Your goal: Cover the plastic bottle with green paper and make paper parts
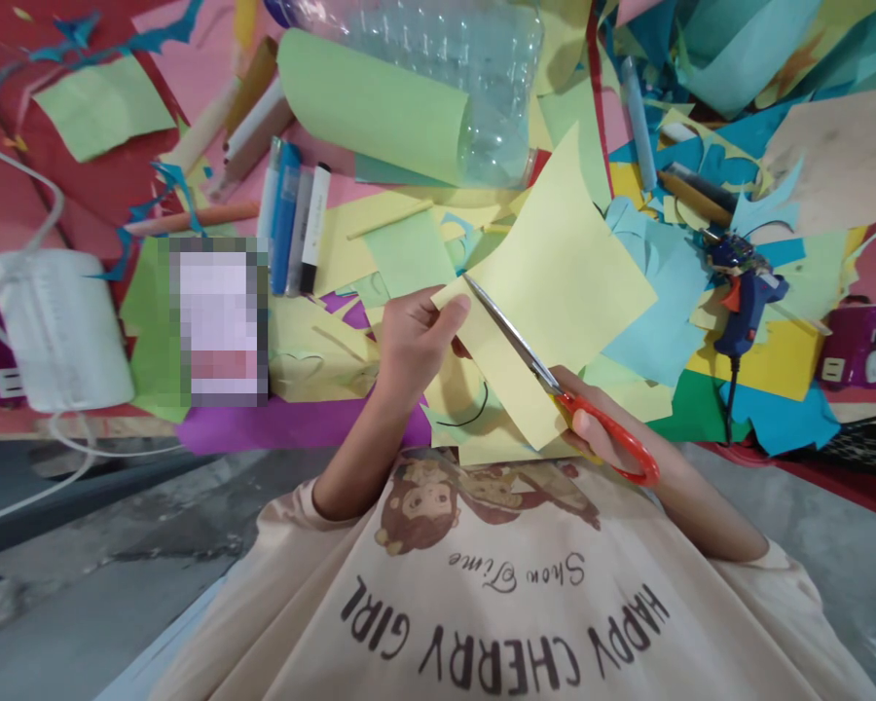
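Note:
My left hand pinches a corner of a pale yellow sheet of paper between thumb and fingers. The sheet is held up over the littered table and curls at its top. In my right hand are scissors with red handles, my fingers in the loops. Their long metal blades lie across the sheet, and the tip reaches close to my left thumb. Whether the blades are fully closed is hard to make out. Below the sheet, a thin black curved strand rests on more yellow paper.
A plastic bottle partly wrapped in green paper lies at the back. Markers and a blurred-out rectangle are on the left, beside a white box-shaped device with cables. A blue glue gun lies on the right among paper scraps.

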The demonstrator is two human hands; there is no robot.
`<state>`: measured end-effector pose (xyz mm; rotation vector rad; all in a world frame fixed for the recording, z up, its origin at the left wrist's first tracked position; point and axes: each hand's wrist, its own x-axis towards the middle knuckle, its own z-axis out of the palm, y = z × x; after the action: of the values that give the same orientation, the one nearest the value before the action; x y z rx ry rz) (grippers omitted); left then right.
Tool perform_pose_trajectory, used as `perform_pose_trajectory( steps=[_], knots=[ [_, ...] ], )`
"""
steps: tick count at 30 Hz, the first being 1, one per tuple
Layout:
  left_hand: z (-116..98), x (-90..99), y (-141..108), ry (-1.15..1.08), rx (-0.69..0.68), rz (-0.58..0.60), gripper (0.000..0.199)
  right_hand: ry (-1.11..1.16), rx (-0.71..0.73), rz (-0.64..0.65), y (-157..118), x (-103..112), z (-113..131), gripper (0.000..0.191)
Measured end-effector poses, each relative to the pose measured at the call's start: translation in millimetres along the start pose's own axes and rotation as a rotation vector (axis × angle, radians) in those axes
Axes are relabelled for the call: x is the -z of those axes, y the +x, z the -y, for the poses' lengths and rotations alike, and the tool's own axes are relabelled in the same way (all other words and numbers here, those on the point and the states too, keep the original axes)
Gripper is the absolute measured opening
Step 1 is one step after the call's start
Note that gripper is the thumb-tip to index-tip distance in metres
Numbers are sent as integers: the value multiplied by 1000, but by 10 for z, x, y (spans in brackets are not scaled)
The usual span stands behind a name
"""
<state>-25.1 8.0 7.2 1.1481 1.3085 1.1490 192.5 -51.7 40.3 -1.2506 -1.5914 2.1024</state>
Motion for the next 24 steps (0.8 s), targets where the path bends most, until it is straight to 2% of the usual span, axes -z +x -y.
perform_pose_trajectory(
  steps=[4,10,18,24],
  knots=[
    [17,-3,15,-8,22,15,38,66,12,-73,19,-44,-100,56],
    [20,7,21,13,37,11,41,108,-5,-78,29,-61,-193,56],
    [114,88,8,15,59,-46,35,124,-4,-86,53,-49,-158,49],
    [171,221,38,-31,41,-58,32,239,74,-6,-30,23,-34,44]
  ],
)
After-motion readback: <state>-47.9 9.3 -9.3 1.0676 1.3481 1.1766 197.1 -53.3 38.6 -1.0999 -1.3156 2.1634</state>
